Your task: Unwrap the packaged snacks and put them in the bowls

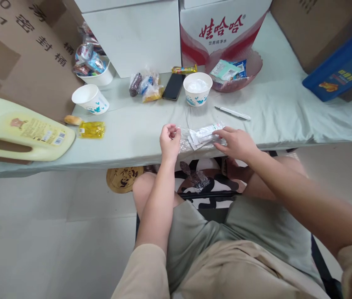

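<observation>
At the table's front edge, my left hand is closed in a pinch at the left side of a crinkled clear plastic bag. White slim packets lie over the plastic, just right of that hand. Reaching in from the right, my right hand has its thumb and fingers apart, with the fingertips at the right end of the packets. A white pen-like tool rests behind the right hand. Beyond the packets stands a paper bowl with clear plastic inside.
Behind are a black phone, wrapped snacks, a pink glass bowl and white boxes. At left stand another paper bowl, a yellow packet and a large yellow jug. A blue box is at right.
</observation>
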Demonstrator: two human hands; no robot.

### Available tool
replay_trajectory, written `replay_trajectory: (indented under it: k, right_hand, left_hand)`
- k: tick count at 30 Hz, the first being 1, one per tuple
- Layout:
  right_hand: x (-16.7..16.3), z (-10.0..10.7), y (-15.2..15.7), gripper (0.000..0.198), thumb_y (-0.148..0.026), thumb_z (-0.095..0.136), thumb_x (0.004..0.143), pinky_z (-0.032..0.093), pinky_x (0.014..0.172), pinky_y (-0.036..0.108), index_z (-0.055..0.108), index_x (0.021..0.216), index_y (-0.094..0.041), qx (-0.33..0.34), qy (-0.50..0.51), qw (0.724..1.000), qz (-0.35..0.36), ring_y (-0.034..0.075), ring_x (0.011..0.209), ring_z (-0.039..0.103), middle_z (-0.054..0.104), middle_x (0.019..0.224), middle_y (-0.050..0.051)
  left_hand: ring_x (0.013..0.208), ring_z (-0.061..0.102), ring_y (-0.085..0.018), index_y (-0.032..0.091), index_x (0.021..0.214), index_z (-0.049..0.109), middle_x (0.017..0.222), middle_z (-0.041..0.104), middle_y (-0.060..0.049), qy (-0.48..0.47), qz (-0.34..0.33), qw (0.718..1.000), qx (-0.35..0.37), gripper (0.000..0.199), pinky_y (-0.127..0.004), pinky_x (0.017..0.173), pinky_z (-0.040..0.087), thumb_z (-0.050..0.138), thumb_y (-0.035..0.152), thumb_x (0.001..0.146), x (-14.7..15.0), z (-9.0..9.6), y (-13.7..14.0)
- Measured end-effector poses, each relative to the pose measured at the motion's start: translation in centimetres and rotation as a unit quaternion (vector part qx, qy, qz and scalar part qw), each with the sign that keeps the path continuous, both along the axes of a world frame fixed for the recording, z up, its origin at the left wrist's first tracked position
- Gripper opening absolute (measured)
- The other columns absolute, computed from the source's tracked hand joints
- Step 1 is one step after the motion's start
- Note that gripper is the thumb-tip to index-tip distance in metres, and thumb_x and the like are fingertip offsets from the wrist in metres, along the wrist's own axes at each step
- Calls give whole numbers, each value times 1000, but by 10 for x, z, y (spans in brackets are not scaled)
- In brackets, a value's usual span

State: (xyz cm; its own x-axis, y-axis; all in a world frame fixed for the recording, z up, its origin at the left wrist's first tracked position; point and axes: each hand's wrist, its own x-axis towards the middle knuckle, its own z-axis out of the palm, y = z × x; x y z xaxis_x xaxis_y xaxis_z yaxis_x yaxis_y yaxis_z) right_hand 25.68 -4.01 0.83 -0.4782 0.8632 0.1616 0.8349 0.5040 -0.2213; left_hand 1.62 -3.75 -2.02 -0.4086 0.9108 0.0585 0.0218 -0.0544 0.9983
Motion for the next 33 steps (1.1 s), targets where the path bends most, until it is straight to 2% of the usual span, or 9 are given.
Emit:
replay_trajectory:
  k: [3, 7, 10, 14, 17, 21, 26, 30, 33]
  right_hand:
    - [-1, 6, 4, 31, -36, 49, 95, 45, 75, 40, 76, 95, -21, 49, 48, 997, 16, 26, 85, 63, 71, 98, 11]
    - [-3, 14, 1, 26, -35, 51, 95, 48, 90, 45, 72, 89, -22, 103, 168, 980, -14, 27, 95, 65, 71, 98, 11]
    - [0, 13, 3, 19, -29, 51, 92, 48, 99, 46, 69, 96, -22, 90, 201, 975, -15, 28, 108, 65, 72, 108, 11]
    - [9, 7, 14, 40, -22, 55, 83, 46, 105, 49, 67, 121, -19, 35, 142, 989, -30, 33, 125, 60, 66, 133, 13]
    - [12, 9, 22, 34, -26, 57, 83, 53, 88, 46, 73, 112, -20, -59, 72, 992, -86, 33, 104, 69, 75, 114, 12]
    - [9, 25, 28, 22, -32, 57, 86, 52, 73, 38, 76, 88, -22, -84, 112, 970, -196, 27, 78, 71, 75, 79, 7]
    - [7, 40, 38, 20, -30, 58, 85, 49, 59, 29, 69, 71, -18, -140, 324, 890, -287, 16, 59, 65, 71, 71, 4]
    - [14, 41, 44, 12, -27, 65, 78, 32, 43, 24, 65, 68, -19, -136, 398, 826, -376, 13, 53, 52, 59, 60, 1]
    - [23, 33, 49, 10, -29, 64, 79, 26, 40, 23, 63, 75, -20, -203, 486, 747, -405, 12, 54, 52, 59, 66, 2]
  left_hand:
    - [72, 57, -10, 20, 89, 60, 85, 64, -1, -23, 11, 999, 20, 11, -23, 71, 47, 68, 14, 84, -1, 0, 0]
    - [71, 56, -9, 20, 87, 61, 84, 62, 0, -75, 19, 997, 23, 8, -21, 67, 46, 68, 19, 85, -1, -3, 1]
    - [67, 53, -8, 20, 84, 60, 81, 60, 1, -99, 48, 993, 33, 9, -20, 65, 44, 69, 17, 85, -1, -3, 3]
    - [78, 62, -10, 20, 86, 61, 83, 64, 0, -104, 66, 992, 38, 9, -22, 77, 49, 68, 15, 86, -3, -1, 4]
    - [97, 68, -14, 21, 97, 62, 97, 71, -4, -101, 31, 994, 17, 17, -27, 90, 52, 69, 12, 84, -3, -1, 2]
    - [108, 70, -18, 22, 106, 63, 109, 74, -7, -71, 14, 997, -14, 32, -34, 99, 54, 68, 4, 80, -5, -5, 0]
    - [99, 73, -17, 23, 105, 63, 107, 75, -5, -43, 22, 999, 1, 31, -37, 102, 56, 64, 3, 82, -9, -7, 2]
    - [96, 73, -15, 22, 104, 62, 106, 75, -5, -54, 38, 998, 9, 31, -33, 98, 57, 61, 1, 81, -11, -5, 4]
    - [91, 73, -14, 22, 102, 62, 103, 75, -5, -58, 42, 997, 14, 33, -30, 92, 57, 59, -1, 80, -11, -5, 4]
